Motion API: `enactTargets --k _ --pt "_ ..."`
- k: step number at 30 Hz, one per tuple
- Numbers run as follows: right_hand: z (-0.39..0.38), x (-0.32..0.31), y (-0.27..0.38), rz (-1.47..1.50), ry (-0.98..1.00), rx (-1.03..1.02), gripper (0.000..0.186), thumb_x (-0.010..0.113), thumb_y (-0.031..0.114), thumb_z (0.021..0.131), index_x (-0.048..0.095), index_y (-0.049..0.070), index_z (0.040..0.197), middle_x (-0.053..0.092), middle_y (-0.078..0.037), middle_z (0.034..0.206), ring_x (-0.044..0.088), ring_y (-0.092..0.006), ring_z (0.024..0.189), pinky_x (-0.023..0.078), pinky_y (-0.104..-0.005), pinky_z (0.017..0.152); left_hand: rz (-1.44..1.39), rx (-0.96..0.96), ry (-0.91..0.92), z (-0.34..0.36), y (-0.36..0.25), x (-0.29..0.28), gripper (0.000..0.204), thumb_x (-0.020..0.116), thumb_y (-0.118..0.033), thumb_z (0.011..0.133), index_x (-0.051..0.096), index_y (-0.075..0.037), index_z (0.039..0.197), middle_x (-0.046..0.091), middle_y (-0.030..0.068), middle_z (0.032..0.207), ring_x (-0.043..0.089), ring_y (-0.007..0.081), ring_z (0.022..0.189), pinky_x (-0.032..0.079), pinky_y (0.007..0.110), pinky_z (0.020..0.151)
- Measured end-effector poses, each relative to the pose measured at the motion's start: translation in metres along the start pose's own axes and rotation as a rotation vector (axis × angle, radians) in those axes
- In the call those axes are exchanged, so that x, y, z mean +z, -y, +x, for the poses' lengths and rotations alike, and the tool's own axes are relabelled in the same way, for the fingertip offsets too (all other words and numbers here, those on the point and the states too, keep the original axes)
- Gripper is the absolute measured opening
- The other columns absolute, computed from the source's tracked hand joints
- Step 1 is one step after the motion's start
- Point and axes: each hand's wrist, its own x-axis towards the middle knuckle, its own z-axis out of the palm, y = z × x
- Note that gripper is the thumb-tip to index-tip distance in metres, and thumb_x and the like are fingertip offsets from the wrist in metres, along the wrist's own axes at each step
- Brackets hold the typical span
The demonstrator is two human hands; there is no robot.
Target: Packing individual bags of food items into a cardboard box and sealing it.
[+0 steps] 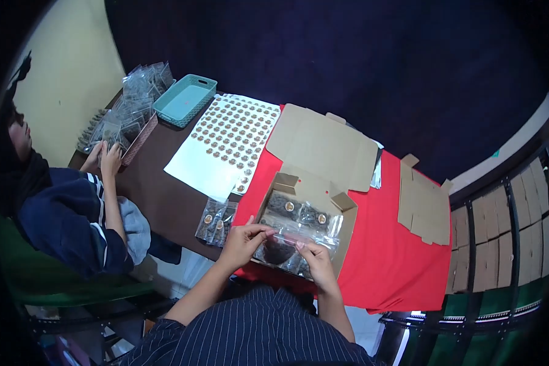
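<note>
My left hand (247, 243) and my right hand (313, 261) pinch a clear plastic pouch (277, 247) at its top corners, over an open cardboard box (348, 238). Its lower part and contents are hard to tell apart from what lies beneath. Inside the box are several clear pouches (305, 210) with dark contents, some with round stickers. Just left of the box, more stickered pouches (216, 219) lie on the table. A white sheet of round stickers (226, 131) lies beyond them.
Co-worker's hands (107, 157) hold a pouch at a pink basket (139, 139) heaped with pouches, left on the dark table (149, 192). A teal tray (183, 100) stands behind. Cardboard pieces (323, 143) and a folded carton (424, 204) lie on red cloth (387, 268). Stacked cartons (500, 219) fill right-side racks.
</note>
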Motion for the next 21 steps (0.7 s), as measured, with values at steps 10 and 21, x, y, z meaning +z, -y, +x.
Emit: enactTargets --k 10,21 --pt "-0.004 -0.035 0.014 -0.107 -0.04 -0.056 0.024 0.056 0.015 0.091 0.066 -0.004 0.101 0.065 -0.012 0.103 0.058 -0.0171 0.097 0.041 -0.0284 0.088 -0.376 -0.123 0.108 0.018 -0.012 0.042 0.029 0.047 -0.018 0.096 0.062 0.001 0.111 0.063 0.0144 0.11 0.064 0.0169 0.092 0.042 0.03 0.093" --pt "0.01 -0.032 0.021 -0.361 -0.273 -0.386 0.023 0.058 0.012 0.087 0.064 -0.004 0.102 0.063 -0.016 0.099 0.058 -0.0267 0.095 0.043 -0.0331 0.086 -0.022 0.227 -0.058 0.016 -0.025 0.089 0.05 0.051 -0.036 0.091 0.044 -0.002 0.127 0.038 0.0149 0.135 0.036 0.0278 0.127 0.03 0.038 0.104"
